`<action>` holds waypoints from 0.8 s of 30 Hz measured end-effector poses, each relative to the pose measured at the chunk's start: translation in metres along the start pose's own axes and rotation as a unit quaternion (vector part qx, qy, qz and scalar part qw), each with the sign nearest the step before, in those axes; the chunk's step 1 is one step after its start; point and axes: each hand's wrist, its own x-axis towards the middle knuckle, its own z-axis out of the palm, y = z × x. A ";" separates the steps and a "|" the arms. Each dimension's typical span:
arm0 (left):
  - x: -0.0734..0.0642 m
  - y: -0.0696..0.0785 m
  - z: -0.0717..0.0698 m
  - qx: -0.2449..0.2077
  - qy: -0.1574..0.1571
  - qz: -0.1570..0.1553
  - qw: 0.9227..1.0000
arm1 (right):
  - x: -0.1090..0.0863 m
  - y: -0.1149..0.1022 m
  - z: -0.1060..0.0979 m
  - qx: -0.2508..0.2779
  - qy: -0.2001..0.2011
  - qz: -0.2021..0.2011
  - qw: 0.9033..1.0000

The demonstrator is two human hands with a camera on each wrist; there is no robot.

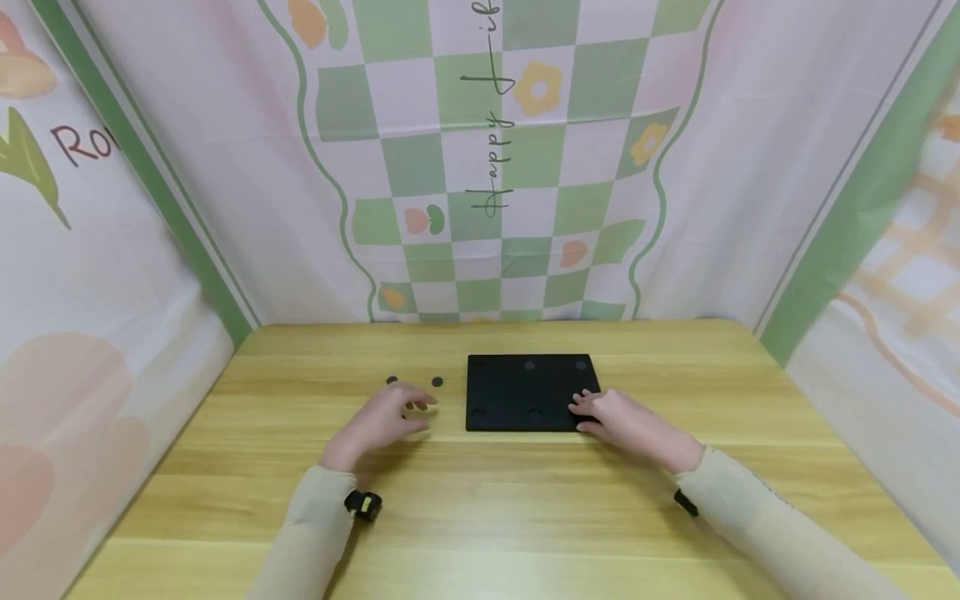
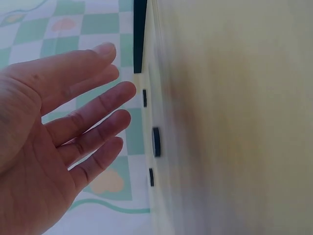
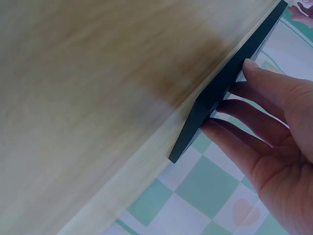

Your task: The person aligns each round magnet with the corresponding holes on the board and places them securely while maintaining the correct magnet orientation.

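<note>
A thin black rectangular board (image 1: 517, 392) lies flat on the table, with round spots along its far and near edges. My right hand (image 1: 630, 423) rests its fingertips on the board's right end; in the right wrist view its spread fingers and thumb (image 3: 264, 81) meet the board's top and edge. To the board's left, my left hand (image 1: 378, 421) hovers over the wood, fingers loosely bent and nothing held. Just beyond it are two small black discs, one (image 1: 437, 382) nearer the board and another (image 1: 392, 380) partly behind the hand. A third, thicker-looking disc (image 2: 156, 142) shows in the left wrist view.
The wooden table (image 1: 495, 517) ends at a printed cloth backdrop (image 1: 480, 275) with green and white checks. Cloth side walls (image 1: 97, 375) rise at left and right. A black strapped device (image 1: 364, 505) sits on the left sleeve.
</note>
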 end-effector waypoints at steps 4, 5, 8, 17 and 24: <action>-0.003 -0.004 -0.004 -0.005 -0.002 -0.003 1.000 | 0.000 0.001 0.001 0.001 0.002 0.002 1.000; -0.004 -0.005 -0.005 -0.005 -0.003 -0.005 1.000 | 0.000 0.001 0.001 0.002 0.002 0.003 1.000; -0.007 -0.007 -0.009 -0.006 -0.005 -0.011 1.000 | 0.000 0.001 0.002 0.004 0.002 0.006 1.000; -0.012 -0.018 -0.014 -0.009 -0.006 -0.042 0.999 | -0.001 0.001 0.002 0.007 0.003 0.012 1.000; -0.012 -0.024 -0.016 -0.003 0.000 -0.046 0.999 | -0.001 0.001 0.002 0.012 0.007 0.015 1.000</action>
